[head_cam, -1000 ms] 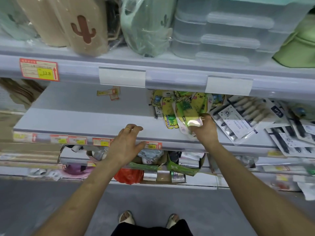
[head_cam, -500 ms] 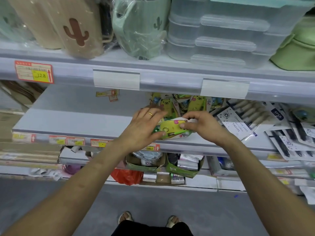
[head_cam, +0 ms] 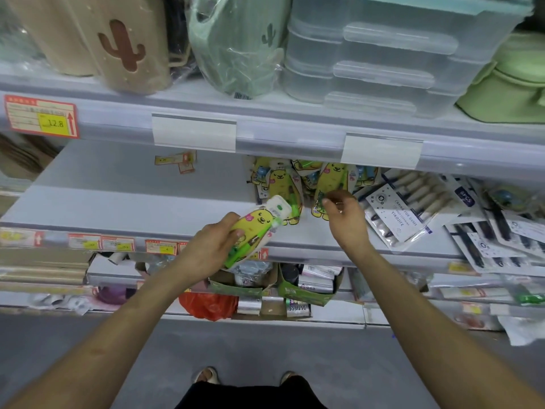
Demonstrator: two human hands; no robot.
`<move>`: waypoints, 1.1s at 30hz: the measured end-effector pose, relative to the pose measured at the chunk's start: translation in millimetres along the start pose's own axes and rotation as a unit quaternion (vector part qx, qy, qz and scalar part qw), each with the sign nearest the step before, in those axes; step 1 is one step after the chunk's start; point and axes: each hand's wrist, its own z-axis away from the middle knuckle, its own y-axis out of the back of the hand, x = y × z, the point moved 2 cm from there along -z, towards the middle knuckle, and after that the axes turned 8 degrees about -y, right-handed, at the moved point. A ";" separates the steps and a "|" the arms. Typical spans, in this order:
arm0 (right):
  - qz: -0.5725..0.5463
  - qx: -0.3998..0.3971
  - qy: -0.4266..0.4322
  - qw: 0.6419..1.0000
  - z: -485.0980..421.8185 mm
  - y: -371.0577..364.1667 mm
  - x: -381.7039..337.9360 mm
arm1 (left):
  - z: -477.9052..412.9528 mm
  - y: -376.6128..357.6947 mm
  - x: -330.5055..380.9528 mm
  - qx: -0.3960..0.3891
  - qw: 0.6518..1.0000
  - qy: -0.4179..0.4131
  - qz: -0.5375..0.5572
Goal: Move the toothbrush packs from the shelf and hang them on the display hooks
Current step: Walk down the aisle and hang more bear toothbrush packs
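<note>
While the left hand (head_cam: pixel 212 249) curls fingers and thumb round a yellow bear pack (head_cam: pixel 259 222), holding it over the front edge of the shelf (head_cam: pixel 118 202), the right hand (head_cam: pixel 346 221) reaches further back to the pile of yellow packs (head_cam: pixel 280 184) lying flat deep on that shelf. Its fingertips are drawn together at the lower edge of the nearest pack in the pile. Whether they already pinch it cannot be told. The held pack's long axis runs diagonally, with the green brush handle low toward the wrist and the white header end up and to the right, toward the pile. No display hooks are in view. The white end is probably the hanging end, and it points away from the left palm, so it should be free to meet a hook first.
</note>
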 end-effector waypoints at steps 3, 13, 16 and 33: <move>0.079 0.064 -0.035 0.994 -13.8 -2.2 20.0 | 11.7 -1.2 -5.1 0.025 0.999 0.020 0.043; 0.275 0.113 -0.096 0.950 -59.6 -16.6 17.2 | 46.8 -1.6 -8.8 0.066 0.990 0.069 0.101; 0.228 0.109 -0.118 0.960 -56.1 -20.0 2.8 | 56.3 -0.2 -10.2 0.073 0.986 0.094 0.117; -0.271 0.017 -0.138 0.952 19.0 -4.8 10.4 | 35.5 -9.3 3.4 0.121 0.962 0.123 0.211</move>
